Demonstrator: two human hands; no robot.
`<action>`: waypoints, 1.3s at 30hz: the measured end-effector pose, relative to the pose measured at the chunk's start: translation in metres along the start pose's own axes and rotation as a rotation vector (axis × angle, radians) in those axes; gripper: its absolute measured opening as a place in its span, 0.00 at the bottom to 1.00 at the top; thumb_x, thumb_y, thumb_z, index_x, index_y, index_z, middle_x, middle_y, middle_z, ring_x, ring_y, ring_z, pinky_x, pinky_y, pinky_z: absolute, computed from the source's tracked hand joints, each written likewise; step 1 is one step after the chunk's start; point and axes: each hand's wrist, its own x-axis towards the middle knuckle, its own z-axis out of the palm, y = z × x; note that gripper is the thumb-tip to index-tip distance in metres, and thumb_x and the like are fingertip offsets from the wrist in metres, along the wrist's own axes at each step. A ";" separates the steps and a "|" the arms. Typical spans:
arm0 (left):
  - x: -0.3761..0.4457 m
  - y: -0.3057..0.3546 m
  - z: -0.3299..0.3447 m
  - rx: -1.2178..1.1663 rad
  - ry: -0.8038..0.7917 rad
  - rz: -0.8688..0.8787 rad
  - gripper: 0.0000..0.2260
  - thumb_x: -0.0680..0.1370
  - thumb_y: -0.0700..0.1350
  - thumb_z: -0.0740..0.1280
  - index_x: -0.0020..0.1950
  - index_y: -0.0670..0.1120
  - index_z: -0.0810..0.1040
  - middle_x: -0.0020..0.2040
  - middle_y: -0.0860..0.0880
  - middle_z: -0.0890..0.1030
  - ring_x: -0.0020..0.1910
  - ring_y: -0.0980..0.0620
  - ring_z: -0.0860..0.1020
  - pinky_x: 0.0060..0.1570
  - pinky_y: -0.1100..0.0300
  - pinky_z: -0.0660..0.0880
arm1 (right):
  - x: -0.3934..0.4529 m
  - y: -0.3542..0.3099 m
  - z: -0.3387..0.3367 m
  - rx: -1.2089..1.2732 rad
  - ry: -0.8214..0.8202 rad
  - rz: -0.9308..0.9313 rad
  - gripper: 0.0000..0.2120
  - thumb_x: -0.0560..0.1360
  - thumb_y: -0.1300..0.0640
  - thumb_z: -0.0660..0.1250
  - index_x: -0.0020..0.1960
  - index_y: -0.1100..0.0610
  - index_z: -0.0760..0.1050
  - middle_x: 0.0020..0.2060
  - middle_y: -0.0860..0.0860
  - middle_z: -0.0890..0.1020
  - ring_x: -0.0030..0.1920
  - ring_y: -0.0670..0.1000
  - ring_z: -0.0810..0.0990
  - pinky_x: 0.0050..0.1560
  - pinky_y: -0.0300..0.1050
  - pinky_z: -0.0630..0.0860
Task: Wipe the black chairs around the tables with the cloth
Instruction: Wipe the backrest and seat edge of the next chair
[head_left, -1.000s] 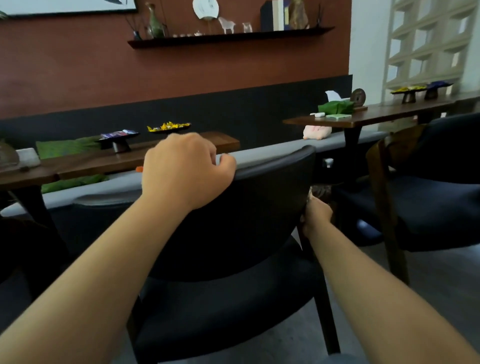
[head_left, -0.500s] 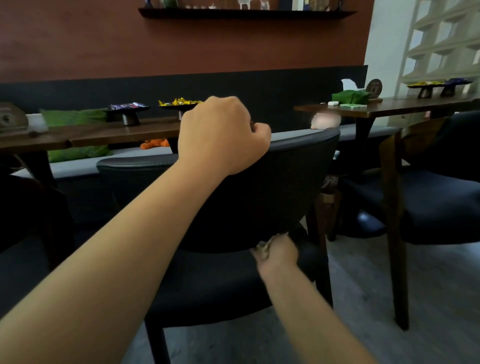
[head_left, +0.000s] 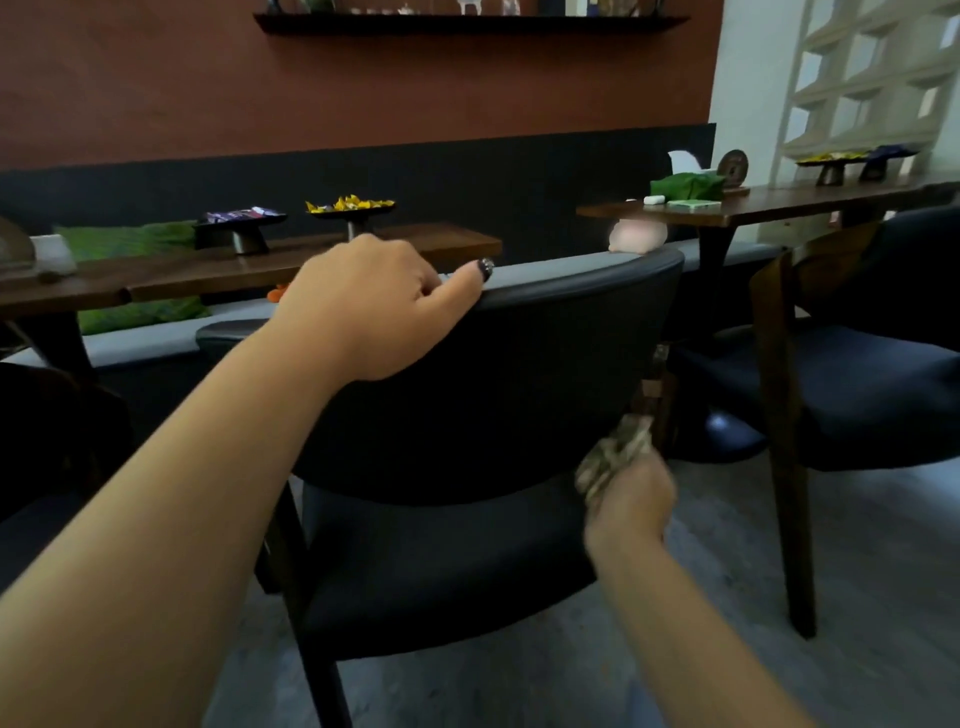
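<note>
The right hand (head_left: 631, 501), its grip bunched round the cloth (head_left: 613, 460), is now wiping the lower right edge of the black chair (head_left: 493, 389) backrest, having slid right from mid-edge, while the left hand (head_left: 374, 306) is still holding the top rail.

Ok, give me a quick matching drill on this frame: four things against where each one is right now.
Things:
1. left hand
2. right hand
3. crumpled patterned cloth
4. tray of yellow sweets

Places:
A. on the long wooden table
B. on the top edge of the black padded chair backrest
C. at the backrest's lower right corner
D. bunched in the right hand

Pairs: 1-B, 2-C, 3-D, 4-A
</note>
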 end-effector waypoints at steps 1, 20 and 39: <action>0.000 0.003 0.001 0.015 0.022 0.008 0.33 0.76 0.69 0.45 0.26 0.48 0.73 0.20 0.52 0.72 0.21 0.56 0.72 0.25 0.62 0.59 | 0.014 -0.018 0.006 0.066 -0.004 -0.110 0.12 0.78 0.51 0.61 0.54 0.54 0.80 0.41 0.49 0.82 0.41 0.49 0.80 0.42 0.44 0.76; -0.009 0.011 0.005 0.057 0.193 -0.010 0.31 0.78 0.63 0.50 0.24 0.45 0.71 0.22 0.48 0.67 0.23 0.49 0.69 0.26 0.62 0.57 | -0.081 0.081 0.068 -0.034 0.144 -0.118 0.28 0.79 0.65 0.55 0.77 0.49 0.54 0.72 0.53 0.66 0.69 0.51 0.70 0.71 0.54 0.66; -0.007 0.006 0.007 0.015 0.201 0.003 0.30 0.79 0.62 0.52 0.25 0.45 0.73 0.21 0.50 0.67 0.23 0.50 0.69 0.26 0.62 0.57 | 0.086 -0.078 0.055 -0.217 -0.070 -0.314 0.16 0.77 0.52 0.57 0.56 0.53 0.80 0.51 0.53 0.83 0.54 0.54 0.81 0.61 0.56 0.75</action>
